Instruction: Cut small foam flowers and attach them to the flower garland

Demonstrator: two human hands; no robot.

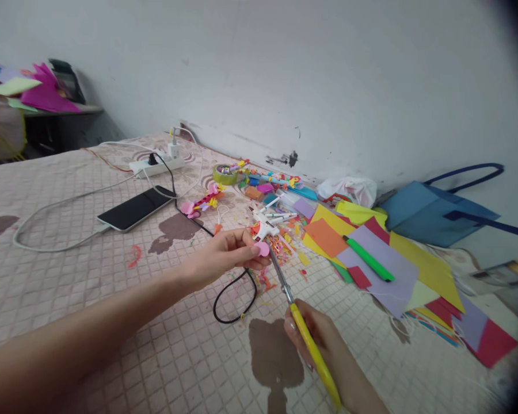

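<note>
Over the checked cloth (69, 270), the left forearm (112, 328) stretches in a long slant from the lower left, while the shorter visible right forearm (357, 376) angles up and inward from the bottom edge. The left hand (228, 253) pinches a pink piece (262, 248) between thumb and fingertips, the other fingers curled beneath, and the right hand (319, 333) is wrapped around the yellow handle of the scissors (303, 329). Their blades point away toward the piece, ending right beside it, though contact cannot be told.
</note>
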